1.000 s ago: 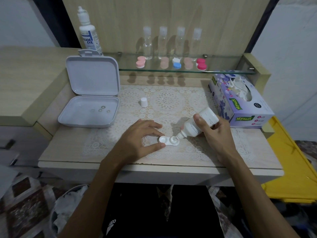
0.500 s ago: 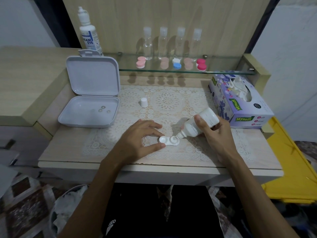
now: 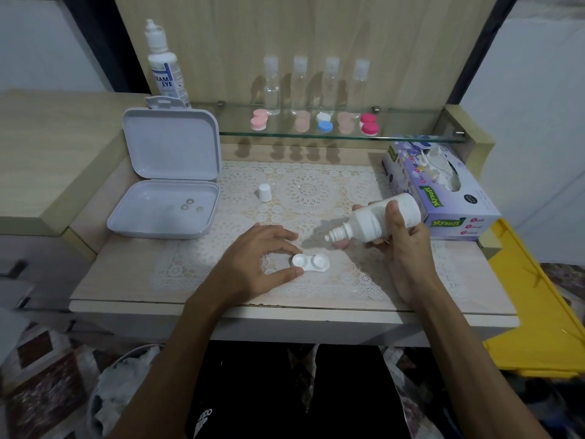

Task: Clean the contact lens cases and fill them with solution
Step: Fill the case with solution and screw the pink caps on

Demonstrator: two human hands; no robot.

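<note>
The left hand (image 3: 253,264) rests on the lace mat (image 3: 307,191), thumb and forefinger pinching the left end of the white lens case (image 3: 311,263), which lies flat near the table's front edge. The right hand (image 3: 402,245) grips the uncapped solution bottle (image 3: 373,221), tilted with its nozzle pointing down-left, above and clear of the case.

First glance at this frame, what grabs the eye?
Centre front on the lace mat, the left hand pinches a white lens case, both wells uncapped. Just right, the right hand grips a tilted solution bottle, nozzle above the case. Behind, coloured lens cases line the glass shelf.
</note>
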